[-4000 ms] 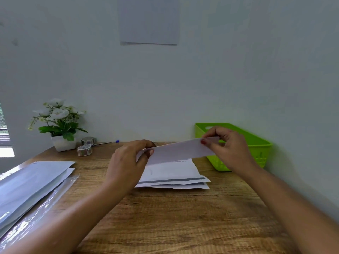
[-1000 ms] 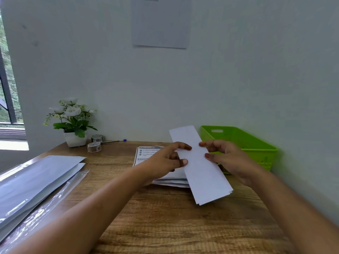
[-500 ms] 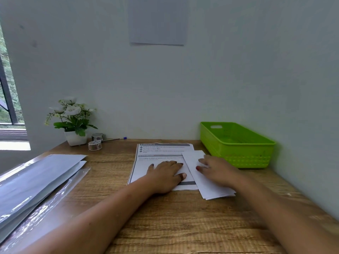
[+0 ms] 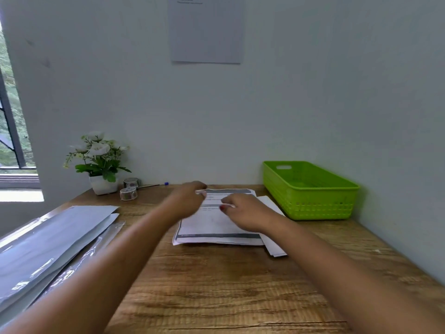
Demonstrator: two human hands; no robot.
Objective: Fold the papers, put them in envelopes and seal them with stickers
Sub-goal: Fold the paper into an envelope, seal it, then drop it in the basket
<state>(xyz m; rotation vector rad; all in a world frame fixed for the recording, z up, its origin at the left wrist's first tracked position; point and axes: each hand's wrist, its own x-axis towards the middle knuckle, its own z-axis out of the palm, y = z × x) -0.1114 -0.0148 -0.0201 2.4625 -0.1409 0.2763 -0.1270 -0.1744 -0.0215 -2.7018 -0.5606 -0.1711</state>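
Starting a fold of the white printed paper sheet (image 4: 216,225), the left hand (image 4: 190,197) and right hand (image 4: 244,214) are blurring; I cannot tell either grip. Next, its far edge is needing a square pull nearward.

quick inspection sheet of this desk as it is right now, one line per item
surface: wooden table, set against the wall.
job's things: printed paper stack at centre; folded paper along its right edge; envelopes at left; sticker rolls at the back.
clutter: pen, flower pot, clear plastic sleeve.
grippers: left hand and right hand over the stack's far half, blurred; grip unclear.
cables: nothing seen.
surroundings: green basket at right, wall sheet, window at left.
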